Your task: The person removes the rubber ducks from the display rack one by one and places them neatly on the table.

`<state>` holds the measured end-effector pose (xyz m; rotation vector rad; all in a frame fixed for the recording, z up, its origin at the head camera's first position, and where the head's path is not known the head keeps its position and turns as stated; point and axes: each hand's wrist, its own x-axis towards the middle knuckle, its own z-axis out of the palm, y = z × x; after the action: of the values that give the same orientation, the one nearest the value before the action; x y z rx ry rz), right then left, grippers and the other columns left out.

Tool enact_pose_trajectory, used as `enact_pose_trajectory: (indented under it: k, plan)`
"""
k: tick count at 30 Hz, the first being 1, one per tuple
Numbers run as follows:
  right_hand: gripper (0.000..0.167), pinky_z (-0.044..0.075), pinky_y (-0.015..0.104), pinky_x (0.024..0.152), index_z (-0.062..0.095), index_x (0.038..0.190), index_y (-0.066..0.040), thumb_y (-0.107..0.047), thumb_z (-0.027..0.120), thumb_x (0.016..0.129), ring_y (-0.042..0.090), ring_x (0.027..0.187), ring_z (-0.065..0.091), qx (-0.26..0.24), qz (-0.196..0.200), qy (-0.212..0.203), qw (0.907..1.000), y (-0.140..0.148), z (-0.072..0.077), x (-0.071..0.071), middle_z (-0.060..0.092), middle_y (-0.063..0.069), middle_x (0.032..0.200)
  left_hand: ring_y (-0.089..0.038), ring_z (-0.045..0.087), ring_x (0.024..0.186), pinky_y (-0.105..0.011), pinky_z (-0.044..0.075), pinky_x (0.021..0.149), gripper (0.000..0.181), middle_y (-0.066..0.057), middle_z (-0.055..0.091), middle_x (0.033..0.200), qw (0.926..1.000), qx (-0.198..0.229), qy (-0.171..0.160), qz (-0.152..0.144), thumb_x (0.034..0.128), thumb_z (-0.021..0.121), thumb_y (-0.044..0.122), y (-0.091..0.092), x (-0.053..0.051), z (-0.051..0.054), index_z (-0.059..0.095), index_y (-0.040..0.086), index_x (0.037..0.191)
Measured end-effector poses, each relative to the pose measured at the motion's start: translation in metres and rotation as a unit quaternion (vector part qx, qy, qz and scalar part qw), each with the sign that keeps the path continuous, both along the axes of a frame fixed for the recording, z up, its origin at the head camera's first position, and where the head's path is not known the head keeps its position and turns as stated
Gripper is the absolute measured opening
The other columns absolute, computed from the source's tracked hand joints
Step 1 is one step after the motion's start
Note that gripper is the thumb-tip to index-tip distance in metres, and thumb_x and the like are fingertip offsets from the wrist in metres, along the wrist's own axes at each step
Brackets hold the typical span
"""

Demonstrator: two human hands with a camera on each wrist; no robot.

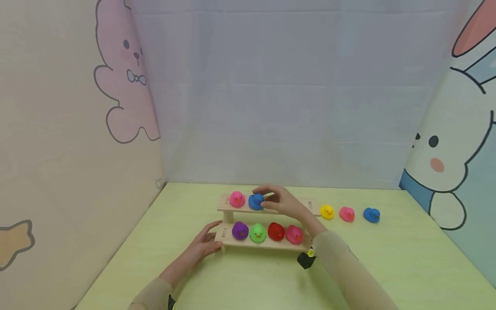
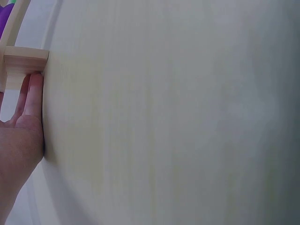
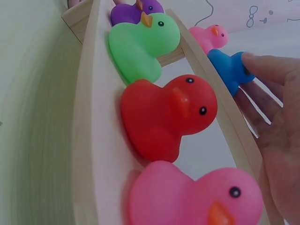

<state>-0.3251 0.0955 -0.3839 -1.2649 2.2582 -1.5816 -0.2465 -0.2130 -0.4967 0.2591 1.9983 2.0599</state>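
Note:
A two-tier wooden rack (image 1: 267, 246) stands on the table. On its upper shelf, my right hand (image 1: 284, 202) pinches a blue rubber duck (image 1: 255, 201) between thumb and fingers, beside a pink duck (image 1: 237, 199). The lower shelf bears a purple duck (image 1: 240, 231), a green duck (image 1: 257, 233), a red duck (image 1: 276, 231) and another pink duck (image 1: 295, 235). At the rack's left end, my left hand (image 1: 204, 243) touches the lower shelf, with the thumb near its front corner. In the left wrist view its fingers (image 2: 33, 96) reach the rack's leg; their grip is partly hidden.
Right of the rack, a yellow duck (image 1: 327, 212), a pink duck (image 1: 347, 214) and a blue duck (image 1: 372, 215) sit in a row on the pale green table (image 1: 407, 258). A white curtain (image 1: 286, 107) hangs behind, and printed panels flank the table.

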Motion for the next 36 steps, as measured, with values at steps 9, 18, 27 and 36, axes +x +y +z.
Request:
enact_pose_trajectory:
  k: [9, 18, 27, 36]
  plan:
    - [0.037, 0.05, 0.036, 0.092, 0.058, 0.131, -0.004, -0.006, 0.064, 0.095, 0.036, 0.105, 0.06, 0.004, -0.016, -0.01, 0.9998, 0.001, -0.017, -0.014, 0.059, 0.012, 0.125, -0.031, 0.053, 0.118, -0.041, 0.044, 0.098, 0.068, -0.027, 0.044, 0.138, 0.9999, -0.011, 0.001, 0.001, 0.094, 0.062, 0.006, 0.0, 0.0, 0.002, 0.028, 0.012, 0.153]
    - [0.036, 0.052, 0.035, 0.087, 0.063, 0.125, -0.012, -0.012, 0.071, 0.091, 0.028, 0.096, 0.063, 0.003, -0.052, -0.016, 0.9985, 0.001, -0.016, -0.011, 0.062, 0.005, 0.115, -0.031, 0.054, 0.117, -0.041, 0.044, 0.098, 0.068, -0.026, 0.044, 0.138, 1.0, -0.008, 0.001, 0.001, 0.094, 0.063, 0.007, 0.0, 0.0, 0.001, 0.028, 0.012, 0.153]
    - [0.036, 0.053, 0.034, 0.085, 0.065, 0.121, -0.013, -0.014, 0.076, 0.087, 0.023, 0.092, 0.063, 0.007, -0.081, -0.018, 0.9965, 0.0, -0.018, -0.009, 0.062, 0.005, 0.111, -0.029, 0.054, 0.116, -0.042, 0.044, 0.099, 0.068, -0.024, 0.045, 0.137, 0.9999, -0.016, -0.002, 0.004, 0.0942, 0.064, 0.011, 0.001, 0.001, 0.004, 0.029, 0.013, 0.152]
    - [0.037, 0.052, 0.035, 0.086, 0.064, 0.123, -0.007, -0.011, 0.075, 0.088, 0.027, 0.095, 0.061, 0.016, -0.1, -0.014, 0.9948, -0.001, -0.018, -0.008, 0.06, 0.01, 0.114, -0.029, 0.055, 0.115, -0.041, 0.045, 0.098, 0.068, -0.025, 0.046, 0.136, 0.9999, -0.012, -0.005, 0.007, 0.0939, 0.064, 0.01, 0.001, 0.0, 0.003, 0.029, 0.012, 0.152]
